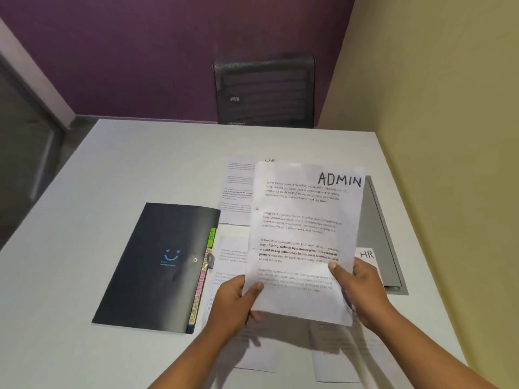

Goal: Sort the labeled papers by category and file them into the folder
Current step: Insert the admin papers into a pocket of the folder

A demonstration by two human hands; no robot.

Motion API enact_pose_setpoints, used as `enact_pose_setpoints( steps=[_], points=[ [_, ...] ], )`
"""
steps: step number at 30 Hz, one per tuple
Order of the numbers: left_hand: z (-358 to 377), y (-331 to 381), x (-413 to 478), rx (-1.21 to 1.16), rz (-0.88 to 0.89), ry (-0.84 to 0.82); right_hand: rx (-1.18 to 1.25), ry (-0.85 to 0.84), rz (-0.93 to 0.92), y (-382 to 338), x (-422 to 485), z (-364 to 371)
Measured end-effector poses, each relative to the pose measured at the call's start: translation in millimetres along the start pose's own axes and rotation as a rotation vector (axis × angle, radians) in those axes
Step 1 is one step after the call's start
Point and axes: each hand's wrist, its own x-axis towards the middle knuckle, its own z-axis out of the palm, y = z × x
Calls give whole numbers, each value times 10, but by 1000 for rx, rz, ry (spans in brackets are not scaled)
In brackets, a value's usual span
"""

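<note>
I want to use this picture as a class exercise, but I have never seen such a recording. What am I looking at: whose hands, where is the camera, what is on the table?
There is no machine here. A person wears one camera on the head, so you look down at their own hands. The left hand and right hand both grip the lower part of a printed ADMIN sheet, held above the white table. Left of it lies a closed black folder with coloured tabs along its edge. More printed papers lie underneath, among them an HR paper. An office chair stands beyond the table.
</note>
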Motion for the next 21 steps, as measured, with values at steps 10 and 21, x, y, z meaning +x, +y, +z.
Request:
enact_pose_setpoints(
  steps=[10,21],
  points=[
    [-544,-179,-148,-47,-137,3,-26,33,46,128,-225,500],
    [-1254,-971,18,1011,-201,255,86,156,186,445,-582,841]
  ],
)
